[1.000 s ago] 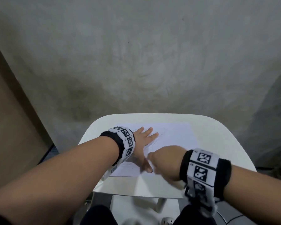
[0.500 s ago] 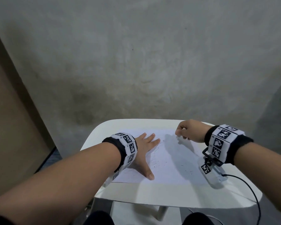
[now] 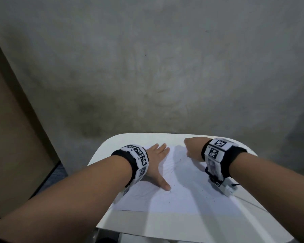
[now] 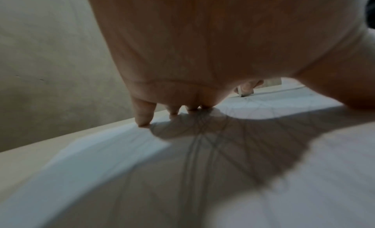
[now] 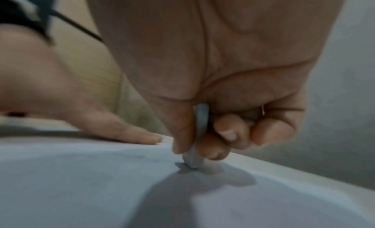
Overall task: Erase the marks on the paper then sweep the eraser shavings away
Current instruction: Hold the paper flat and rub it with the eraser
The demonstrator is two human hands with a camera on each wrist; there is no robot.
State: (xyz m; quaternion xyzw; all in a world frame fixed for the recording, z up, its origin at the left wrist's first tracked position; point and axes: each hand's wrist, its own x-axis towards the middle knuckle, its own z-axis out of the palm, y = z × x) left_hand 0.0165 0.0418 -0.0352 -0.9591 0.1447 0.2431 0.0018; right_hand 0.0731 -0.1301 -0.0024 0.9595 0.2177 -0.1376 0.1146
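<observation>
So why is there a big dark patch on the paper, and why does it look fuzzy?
Head view: the right hand casts a shadow across the paper. Right wrist view: the eraser and fingers are motion-blurred. Left wrist view: soft and dim under the left hand.

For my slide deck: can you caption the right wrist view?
Right hand pinches a grey eraser against the paper near its far edge, left hand flat alongside.

The paper (image 3: 179, 193) is white with thin grey pencil lines (image 4: 202, 135) crossing it and small dark eraser shavings (image 3: 207, 197). The eraser (image 5: 199, 135) is pale grey-blue. The worktop (image 3: 165, 225) is white. Both wristbands (image 3: 140, 160) are black with black-and-white square-coded tags.
</observation>
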